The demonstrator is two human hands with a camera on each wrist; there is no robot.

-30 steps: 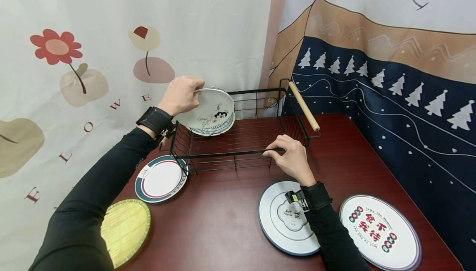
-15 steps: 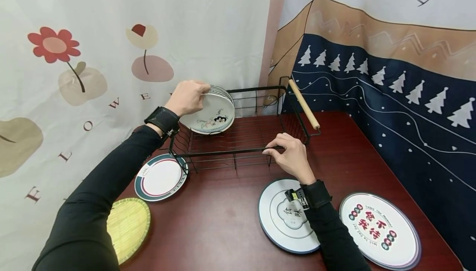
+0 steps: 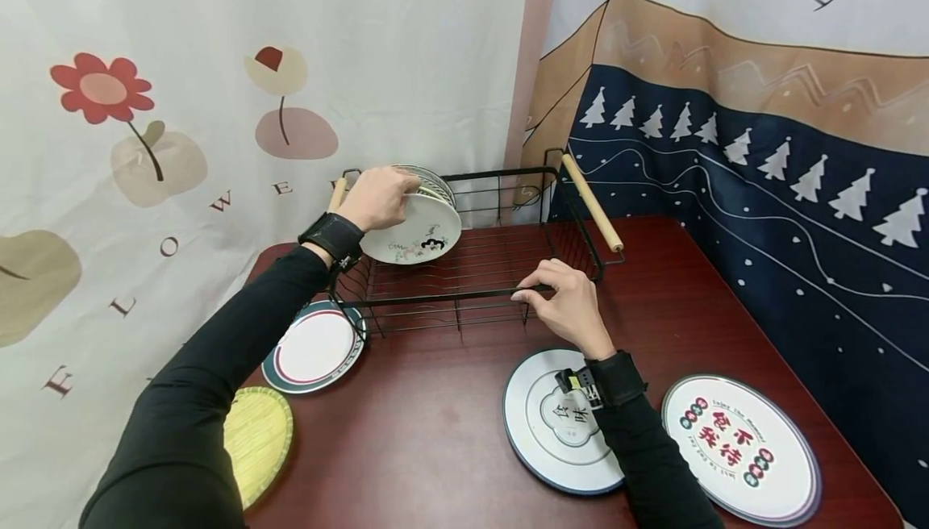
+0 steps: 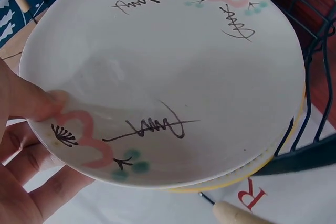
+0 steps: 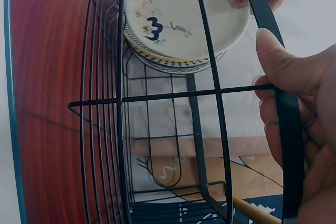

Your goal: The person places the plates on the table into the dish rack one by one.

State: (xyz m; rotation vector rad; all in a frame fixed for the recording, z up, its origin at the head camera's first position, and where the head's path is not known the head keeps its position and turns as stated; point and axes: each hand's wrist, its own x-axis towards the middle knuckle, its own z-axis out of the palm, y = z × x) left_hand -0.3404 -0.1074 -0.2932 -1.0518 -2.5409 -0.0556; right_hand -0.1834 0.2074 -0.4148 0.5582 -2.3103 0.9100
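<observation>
Plate (image 3: 421, 230) marked "3", left hand (image 3: 379, 197) gripping, curtain (image 3: 145, 150) reading "FLOWER"

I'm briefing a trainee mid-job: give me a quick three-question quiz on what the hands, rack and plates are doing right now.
1. True or false: the left hand pinches the rim of the white painted plate in the black wire rack.
2. What does the right hand grip? A) the rack's wooden handle B) the rack's front rail C) the round plate with red characters
3. Fill in: the green-rimmed plate lies flat on the ____ table.

Key: 1 true; 2 B; 3 dark red.
</observation>
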